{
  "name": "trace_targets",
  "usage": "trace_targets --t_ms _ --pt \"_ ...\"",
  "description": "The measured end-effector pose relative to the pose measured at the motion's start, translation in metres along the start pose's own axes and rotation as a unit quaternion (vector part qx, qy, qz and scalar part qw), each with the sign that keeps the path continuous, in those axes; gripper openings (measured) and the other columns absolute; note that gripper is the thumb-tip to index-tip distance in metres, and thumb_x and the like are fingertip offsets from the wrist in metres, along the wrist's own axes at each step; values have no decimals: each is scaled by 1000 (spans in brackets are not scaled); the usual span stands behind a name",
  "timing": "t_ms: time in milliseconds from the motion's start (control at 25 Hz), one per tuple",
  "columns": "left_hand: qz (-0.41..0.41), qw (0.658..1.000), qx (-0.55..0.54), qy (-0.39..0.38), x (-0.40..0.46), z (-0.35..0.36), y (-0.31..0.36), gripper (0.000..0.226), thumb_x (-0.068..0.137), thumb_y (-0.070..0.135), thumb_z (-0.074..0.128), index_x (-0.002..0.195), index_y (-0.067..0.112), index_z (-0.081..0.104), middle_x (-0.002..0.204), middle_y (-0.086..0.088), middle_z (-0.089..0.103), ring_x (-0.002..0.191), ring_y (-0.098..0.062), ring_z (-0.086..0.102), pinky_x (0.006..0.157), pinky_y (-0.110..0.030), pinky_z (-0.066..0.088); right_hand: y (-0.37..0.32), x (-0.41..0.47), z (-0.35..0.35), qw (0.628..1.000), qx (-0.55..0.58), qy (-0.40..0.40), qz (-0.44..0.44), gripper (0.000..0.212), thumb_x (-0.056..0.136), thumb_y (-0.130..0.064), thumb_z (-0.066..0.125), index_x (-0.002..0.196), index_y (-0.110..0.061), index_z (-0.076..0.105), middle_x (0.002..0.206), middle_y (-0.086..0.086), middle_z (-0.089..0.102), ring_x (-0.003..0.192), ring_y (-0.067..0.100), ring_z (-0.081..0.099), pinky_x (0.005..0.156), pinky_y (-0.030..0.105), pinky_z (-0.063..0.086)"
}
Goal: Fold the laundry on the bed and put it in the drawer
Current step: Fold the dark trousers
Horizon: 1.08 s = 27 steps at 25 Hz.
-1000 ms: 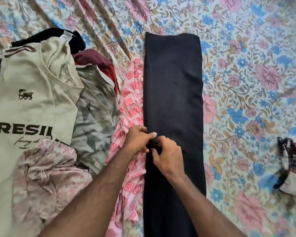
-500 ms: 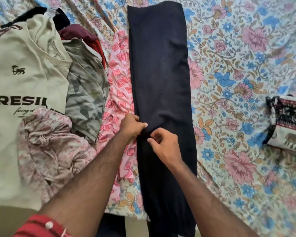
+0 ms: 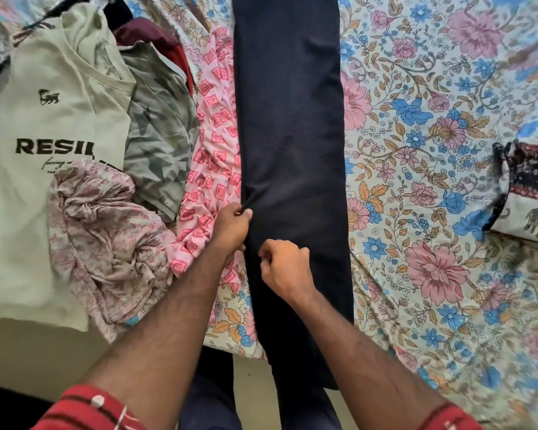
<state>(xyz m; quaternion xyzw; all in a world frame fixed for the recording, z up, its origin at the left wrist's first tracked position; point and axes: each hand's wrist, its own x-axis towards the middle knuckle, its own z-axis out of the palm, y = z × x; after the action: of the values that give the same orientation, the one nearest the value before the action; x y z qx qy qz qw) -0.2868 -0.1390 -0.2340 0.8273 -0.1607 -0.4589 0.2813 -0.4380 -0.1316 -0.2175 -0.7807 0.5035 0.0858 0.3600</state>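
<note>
A long dark navy garment [image 3: 289, 119] lies folded lengthwise down the middle of the bed, its near end hanging over the bed's edge. My left hand [image 3: 232, 226] pinches its left edge. Just below and to the right, my right hand [image 3: 284, 266] pinches the same edge with curled fingers. The rest of the laundry lies to the left: a pink patterned cloth [image 3: 213, 144], a camouflage shirt [image 3: 157, 131], a beige T-shirt [image 3: 56, 125] printed "RESIL" and a crumpled pale floral cloth [image 3: 106, 240].
A floral bedsheet [image 3: 432, 181] covers the bed, bare on the right side. A printed fabric pouch [image 3: 530, 187] with elephants lies at the right edge. A maroon garment [image 3: 151, 34] peeks from behind the shirts. No drawer is in view.
Both hands have slid down the navy garment's left edge toward me and have drawn a little apart. The camera has tilted down, so the bed's near edge now shows.
</note>
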Motion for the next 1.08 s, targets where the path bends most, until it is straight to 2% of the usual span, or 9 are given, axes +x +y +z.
trace_targets --t_ms 160,280,360,440,520,600,720,880,1080 --pt "-17 997 -23 -70 -28 13 -22 32 82 36 78 99 13 65 85 -4 72 70 -23 69 43 -25 45 27 -12 -2 994 42 -92 -42 30 93 -25 63 122 -32 67 122 -16 68 119 9 56 102 40 35" --pt "-11 999 35 -13 -41 22 -45 16 85 22 75 94 11 69 83 -6 72 69 -23 68 46 -26 46 47 -29 -4 975 154 -136 -91 30 91 -15 66 117 -27 73 125 -13 71 122 3 60 111 31 43" --pt "-44 999 -24 11 -55 22 -58 13 93 24 68 90 12 65 81 -6 63 67 -20 60 45 -27 46 65 -46 -9 970 203 -64 -116 28 86 -4 66 108 -19 77 121 -8 73 117 0 63 106 29 49" --pt "-96 987 -118 -49 -75 22 -74 20 96 32 67 90 14 61 80 -5 53 67 -15 52 44 -26 46 90 -67 -10 970 194 57 -137 32 78 2 64 99 -18 78 113 -7 75 113 2 65 100 36 53" --pt "-115 983 -110 -90 -94 26 -92 27 88 32 77 96 11 63 85 -3 62 77 -15 59 46 -27 51 119 -90 -9 976 147 130 -90 38 75 -1 60 100 -26 76 116 -10 71 115 6 61 98 44 51" --pt "-75 994 -65 -46 -109 33 -108 23 82 23 83 95 11 67 87 -2 70 84 -19 68 57 -34 57 136 -118 -5 983 112 145 -21 42 77 -4 60 106 -33 72 123 -13 61 118 9 55 98 48 48" --pt "-1 999 -31 14 -126 36 -116 5 93 18 68 93 13 69 93 -3 73 92 -25 70 80 -40 59 150 -162 7 987 134 84 15 45 85 -1 64 116 -34 67 124 -13 50 116 7 53 100 42 49" --pt "-46 988 -142 50 -130 25 -111 17 106 28 46 112 14 53 104 -8 61 81 -24 64 54 -36 58 158 -199 19 989 125 -84 10 59 91 -5 65 137 -38 54 133 -11 52 121 7 51 110 34 44" --pt "-31 998 -31 -54 -169 38 -154 38 78 31 85 103 19 59 93 -5 73 78 -21 71 71 -42 63 156 -198 20 987 7 -152 -56 78 84 -2 65 149 -37 42 144 -8 44 129 14 43 108 33 44"
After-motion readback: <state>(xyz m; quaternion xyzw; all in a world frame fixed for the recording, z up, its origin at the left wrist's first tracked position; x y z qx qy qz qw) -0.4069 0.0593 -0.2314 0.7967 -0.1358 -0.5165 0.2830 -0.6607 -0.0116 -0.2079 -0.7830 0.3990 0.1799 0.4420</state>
